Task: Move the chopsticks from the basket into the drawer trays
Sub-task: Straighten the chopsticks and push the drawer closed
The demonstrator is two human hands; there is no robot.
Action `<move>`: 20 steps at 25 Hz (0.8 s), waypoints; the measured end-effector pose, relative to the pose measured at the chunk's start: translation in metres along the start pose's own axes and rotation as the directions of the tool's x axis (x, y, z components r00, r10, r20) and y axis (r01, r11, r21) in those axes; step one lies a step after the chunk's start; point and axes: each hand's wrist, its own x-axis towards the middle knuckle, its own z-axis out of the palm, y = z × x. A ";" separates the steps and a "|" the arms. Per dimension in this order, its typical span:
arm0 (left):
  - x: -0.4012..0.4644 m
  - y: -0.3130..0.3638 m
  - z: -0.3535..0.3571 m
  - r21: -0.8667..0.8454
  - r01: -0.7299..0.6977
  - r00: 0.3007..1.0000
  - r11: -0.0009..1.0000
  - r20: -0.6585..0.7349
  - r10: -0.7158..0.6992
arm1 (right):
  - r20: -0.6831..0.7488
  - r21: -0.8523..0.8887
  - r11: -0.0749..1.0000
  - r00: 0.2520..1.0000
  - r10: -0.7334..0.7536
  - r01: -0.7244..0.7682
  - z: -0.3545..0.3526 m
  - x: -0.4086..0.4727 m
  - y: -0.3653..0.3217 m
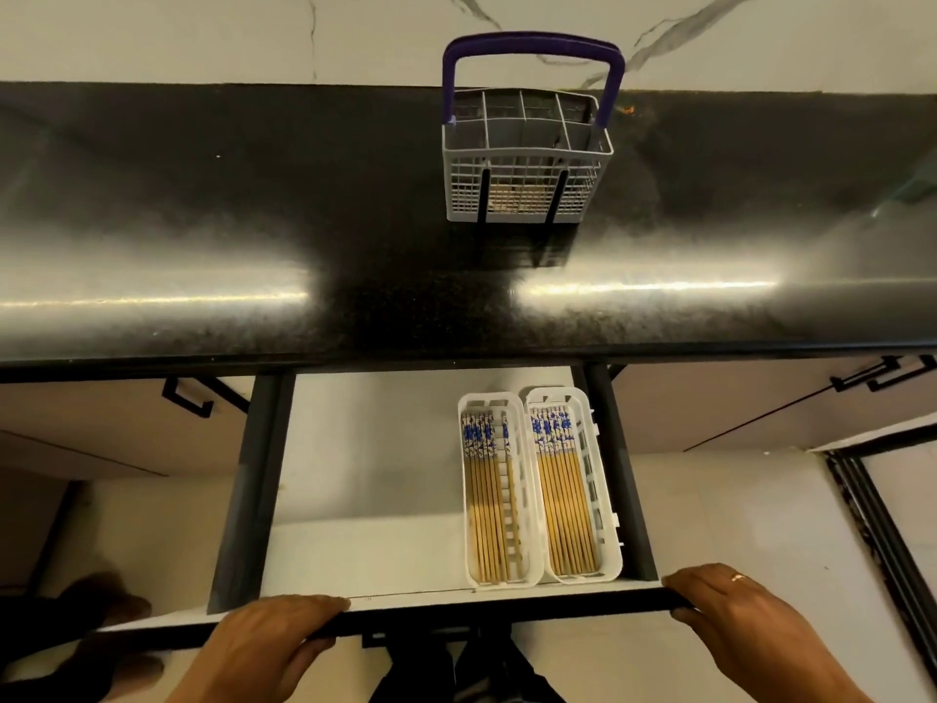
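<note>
A grey wire basket (527,159) with a purple handle stands on the black countertop; no chopsticks show above its rim. Below, the drawer (365,479) is pulled out. Two white slotted trays lie side by side at its right. The left tray (525,499) holds several bamboo chopsticks (484,499) with blue-and-white tops. The right tray (606,499) holds several more chopsticks (563,499). My left hand (268,646) grips the drawer's front edge (481,608) at the left. My right hand (735,611), with a ring, grips the same edge at the right.
The black countertop (253,235) runs across the view under a white marble wall. Closed cabinet doors with black handles (190,395) flank the drawer. The left part of the drawer floor is bare. Feet and the floor show at the lower left.
</note>
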 end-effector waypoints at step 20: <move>0.059 -0.004 -0.030 -0.007 0.100 0.994 0.995 -0.038 -0.100 | -0.111 -0.021 0.999 0.993 0.037 -0.040 -0.027 0.057 0.010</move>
